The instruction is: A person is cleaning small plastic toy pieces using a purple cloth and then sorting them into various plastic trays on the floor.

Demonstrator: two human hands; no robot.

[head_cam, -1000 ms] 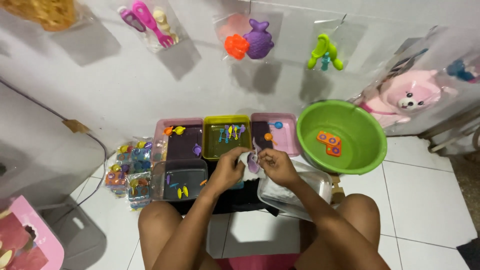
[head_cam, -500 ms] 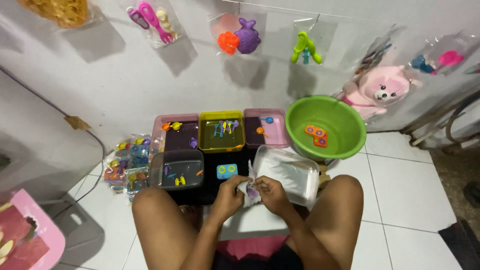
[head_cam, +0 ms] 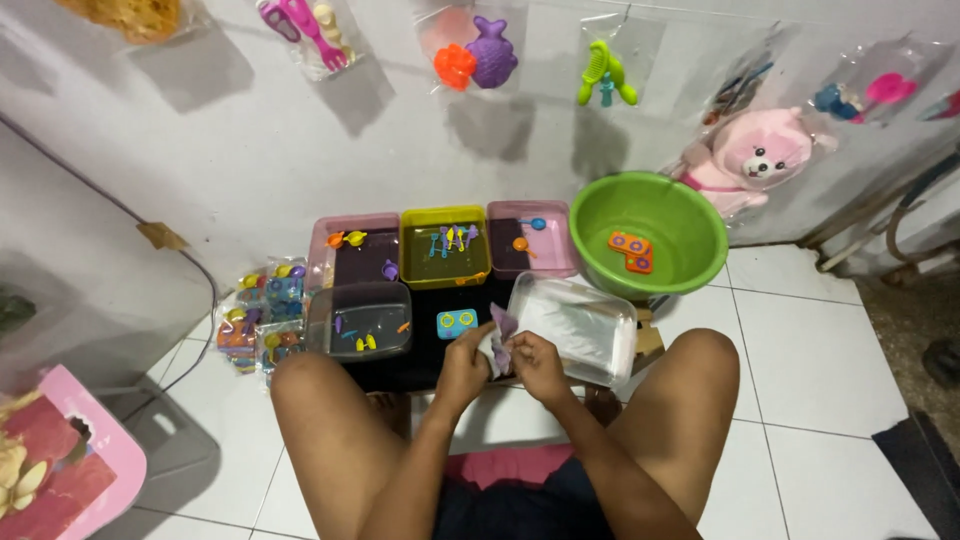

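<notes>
Pinching white cloth [head_cam: 497,350], both hands' grip closed

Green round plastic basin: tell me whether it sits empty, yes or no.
No, the green round plastic basin holds an orange rectangular toy piece on its bottom.

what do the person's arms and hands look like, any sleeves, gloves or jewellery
Both arms are bare up to the frame edge, with no sleeves showing. The left hand and right hand wear no gloves; no rings, watch or bracelets are visible, though the fingers are too small to be sure.
</notes>
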